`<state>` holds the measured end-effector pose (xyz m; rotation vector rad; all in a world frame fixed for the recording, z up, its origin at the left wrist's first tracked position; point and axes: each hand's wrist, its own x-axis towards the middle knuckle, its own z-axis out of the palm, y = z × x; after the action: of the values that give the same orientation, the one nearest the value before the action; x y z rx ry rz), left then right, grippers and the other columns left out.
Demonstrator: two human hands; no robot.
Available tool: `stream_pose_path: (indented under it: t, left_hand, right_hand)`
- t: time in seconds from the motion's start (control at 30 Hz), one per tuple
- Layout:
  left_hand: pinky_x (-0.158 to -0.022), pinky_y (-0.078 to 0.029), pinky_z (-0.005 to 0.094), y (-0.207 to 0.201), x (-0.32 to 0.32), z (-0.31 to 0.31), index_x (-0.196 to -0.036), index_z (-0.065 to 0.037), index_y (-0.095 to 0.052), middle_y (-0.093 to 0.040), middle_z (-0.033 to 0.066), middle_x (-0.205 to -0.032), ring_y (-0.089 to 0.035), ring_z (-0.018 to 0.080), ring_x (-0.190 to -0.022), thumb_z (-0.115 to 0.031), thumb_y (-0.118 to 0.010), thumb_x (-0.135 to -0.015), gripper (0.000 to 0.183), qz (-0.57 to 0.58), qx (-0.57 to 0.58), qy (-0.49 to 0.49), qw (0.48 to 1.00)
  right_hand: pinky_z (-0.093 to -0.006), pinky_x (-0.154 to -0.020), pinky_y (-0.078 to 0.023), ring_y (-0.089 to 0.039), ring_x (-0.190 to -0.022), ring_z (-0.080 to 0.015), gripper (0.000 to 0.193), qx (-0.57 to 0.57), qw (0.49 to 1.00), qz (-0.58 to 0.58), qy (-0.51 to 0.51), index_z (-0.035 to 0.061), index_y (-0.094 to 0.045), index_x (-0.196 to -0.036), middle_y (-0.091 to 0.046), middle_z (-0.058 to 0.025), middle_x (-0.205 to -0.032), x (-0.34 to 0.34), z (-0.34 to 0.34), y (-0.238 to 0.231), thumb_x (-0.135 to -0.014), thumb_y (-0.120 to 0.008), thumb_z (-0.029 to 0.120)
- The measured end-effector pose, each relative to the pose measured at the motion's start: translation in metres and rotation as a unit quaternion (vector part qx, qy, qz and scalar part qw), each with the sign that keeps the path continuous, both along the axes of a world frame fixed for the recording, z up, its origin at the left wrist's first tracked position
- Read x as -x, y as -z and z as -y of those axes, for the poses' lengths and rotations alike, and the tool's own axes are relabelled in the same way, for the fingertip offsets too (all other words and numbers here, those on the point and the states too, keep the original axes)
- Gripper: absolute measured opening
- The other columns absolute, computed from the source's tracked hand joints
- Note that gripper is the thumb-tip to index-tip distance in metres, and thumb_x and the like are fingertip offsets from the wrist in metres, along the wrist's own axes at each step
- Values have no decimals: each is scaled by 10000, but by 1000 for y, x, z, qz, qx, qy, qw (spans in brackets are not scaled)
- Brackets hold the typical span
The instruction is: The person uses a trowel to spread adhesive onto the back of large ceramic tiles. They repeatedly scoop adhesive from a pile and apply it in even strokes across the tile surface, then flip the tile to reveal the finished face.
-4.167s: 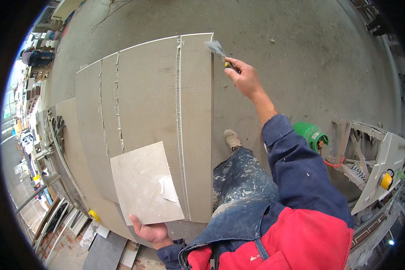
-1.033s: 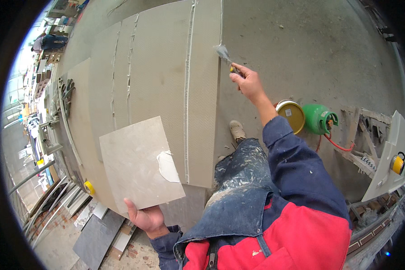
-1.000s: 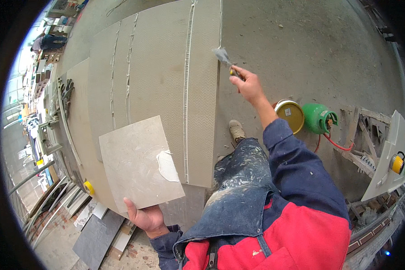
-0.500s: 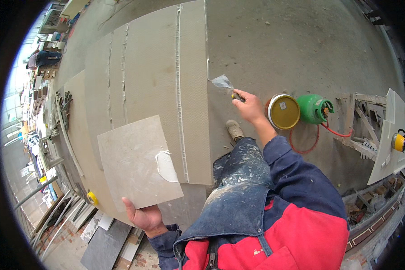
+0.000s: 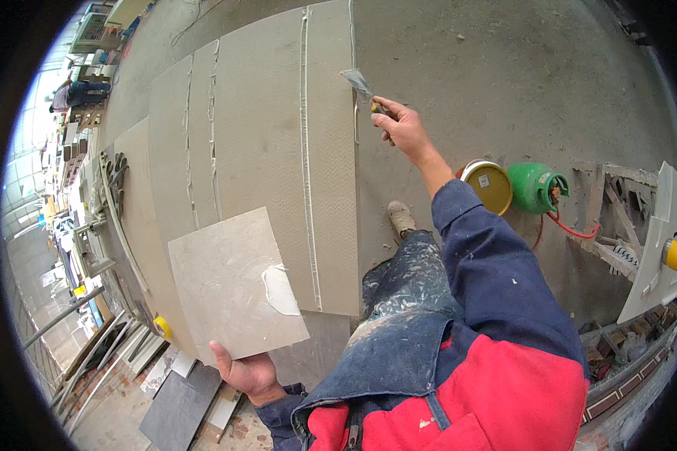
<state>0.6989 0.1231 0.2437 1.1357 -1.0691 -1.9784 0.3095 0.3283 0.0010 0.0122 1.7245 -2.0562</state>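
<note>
At left, the left hand (image 5: 248,373) has its grip pinching a square board (image 5: 226,282), thumb on top, still over the near edge of the large panel (image 5: 259,150); white paste (image 5: 280,291) lies near the board's right edge. Farther right, a putty knife (image 5: 358,83), its handle wrapped by the right hand's (image 5: 405,131) grip, has moved farther up the panel's right edge than half a second ago.
</note>
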Motion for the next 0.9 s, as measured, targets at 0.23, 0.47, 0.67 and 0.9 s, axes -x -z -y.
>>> stream_pose_path:
  t: [0.23, 0.47, 0.67, 0.9]
  left_hand:
    - [-1140, -382, 507, -3, 7, -2, -1533, -93, -383, -505, 102, -1495, -488, 308, -1358, -416, -581, -1005, 650, -2, 1, 11, 1000]
    - [-1133, -390, 503, -2, 12, 1, -1529, -87, -387, -510, 106, -1490, -490, 309, -1358, -411, -574, -1010, 640, -4, -10, 17, 1000]
    - [-1125, -397, 502, -3, 9, 2, -1520, -87, -402, -521, 102, -1482, -501, 307, -1348, -405, -573, -1013, 623, -16, -12, 31, 999]
    - [-1118, -401, 502, 4, -9, 6, -1503, -81, -427, -538, 105, -1466, -516, 309, -1332, -396, -570, -1016, 597, -20, -25, 32, 999]
  right_hand:
    - [-248, -585, -459, -514, -643, -67, 466, -68, 998, -9, 1, 79, -650, -1362, -622, 29, -859, -45, -11, 32, -904, -710, 141]
    - [-297, -918, -516, -696, -1049, -177, 470, -159, 986, -54, -1, 78, -671, -1314, -740, -127, -1190, -89, -33, 32, -860, -728, 183]
    - [-291, -859, -528, -691, -965, -147, 460, -155, 983, -65, 73, 71, -668, -1321, -748, -86, -1144, -109, -46, 40, -873, -725, 156]
    - [-232, -676, -480, -540, -770, -37, 450, 8, 1000, 13, -1, 66, -643, -1359, -673, 29, -1003, -113, -20, 2, -916, -702, 124]
